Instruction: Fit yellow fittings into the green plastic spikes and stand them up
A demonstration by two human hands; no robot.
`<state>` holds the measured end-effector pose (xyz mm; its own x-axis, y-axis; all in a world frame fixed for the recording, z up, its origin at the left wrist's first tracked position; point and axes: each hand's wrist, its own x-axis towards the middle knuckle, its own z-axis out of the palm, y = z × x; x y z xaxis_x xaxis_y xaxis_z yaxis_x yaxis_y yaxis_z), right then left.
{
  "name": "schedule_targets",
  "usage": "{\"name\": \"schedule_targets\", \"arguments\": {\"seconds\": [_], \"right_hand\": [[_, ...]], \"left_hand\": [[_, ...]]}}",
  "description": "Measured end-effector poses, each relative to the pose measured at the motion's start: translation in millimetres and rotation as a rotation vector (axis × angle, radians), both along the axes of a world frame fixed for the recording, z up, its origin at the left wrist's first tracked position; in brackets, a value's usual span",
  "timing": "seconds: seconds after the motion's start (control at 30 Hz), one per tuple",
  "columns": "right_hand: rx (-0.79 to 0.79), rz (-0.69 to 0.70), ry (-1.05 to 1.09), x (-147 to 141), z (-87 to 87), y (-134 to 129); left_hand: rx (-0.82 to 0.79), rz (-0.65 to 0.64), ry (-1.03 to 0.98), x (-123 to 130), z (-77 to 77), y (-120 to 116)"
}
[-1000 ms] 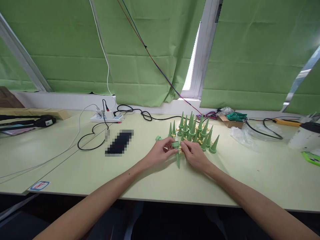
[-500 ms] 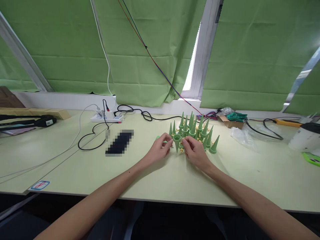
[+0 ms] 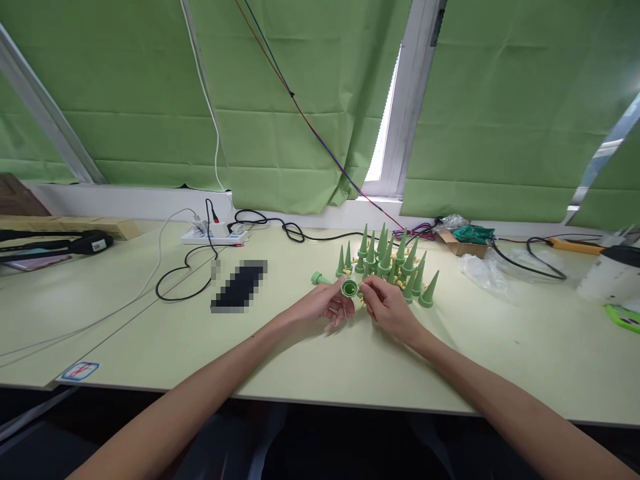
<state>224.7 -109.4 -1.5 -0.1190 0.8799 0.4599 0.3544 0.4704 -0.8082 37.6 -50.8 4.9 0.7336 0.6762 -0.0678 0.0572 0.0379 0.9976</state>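
Note:
My left hand [image 3: 333, 305] is closed around a green plant watering spike [image 3: 349, 288], a hollow cone whose round open end faces me. Its pointed end is hidden by the hand. My right hand [image 3: 386, 303] pinches at the right side of the rim, where a small yellow valve barely shows between the fingertips. Behind both hands many more green spikes [image 3: 401, 248] stand point up in a close group, with small yellow valves at their bases. One loose green spike [image 3: 317, 277] lies on its side just beyond my left hand.
On the left are a pixelated dark rectangle [image 3: 239, 287], a white power strip [image 3: 193, 237] and black cables [image 3: 159, 283]. To the right lie a small cardboard box [image 3: 465, 247], clear plastic bags [image 3: 485, 275], a white container [image 3: 605, 277] and a green-cased object [image 3: 624, 317].
The held spike has tipped from point down to its open end facing me. My left hand has turned palm up under it; my right hand stays pinched beside the rim.

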Motion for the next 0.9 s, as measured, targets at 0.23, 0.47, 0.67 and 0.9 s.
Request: {"name": "schedule_targets", "arguments": {"seconds": [0.23, 0.47, 0.67, 0.9], "right_hand": [[-0.009, 0.024, -0.029, -1.8, -1.4, -0.7], [-0.010, 0.013, -0.123, -0.9, -2.6, 0.7], [0.063, -0.061, -0.193, 0.1, -5.0, 4.8], [0.002, -0.092, -0.075, -1.4, -3.9, 5.1]], "left_hand": [[0.039, -0.034, -0.040, -2.2, 3.7, -3.7], [0.353, -0.008, 0.068, -6.5, 11.4, -9.9], [0.756, 0.194, 0.166, -1.6, 10.0, -15.2], [0.792, 0.339, 0.118, 2.5, 4.8, -11.1]]}}
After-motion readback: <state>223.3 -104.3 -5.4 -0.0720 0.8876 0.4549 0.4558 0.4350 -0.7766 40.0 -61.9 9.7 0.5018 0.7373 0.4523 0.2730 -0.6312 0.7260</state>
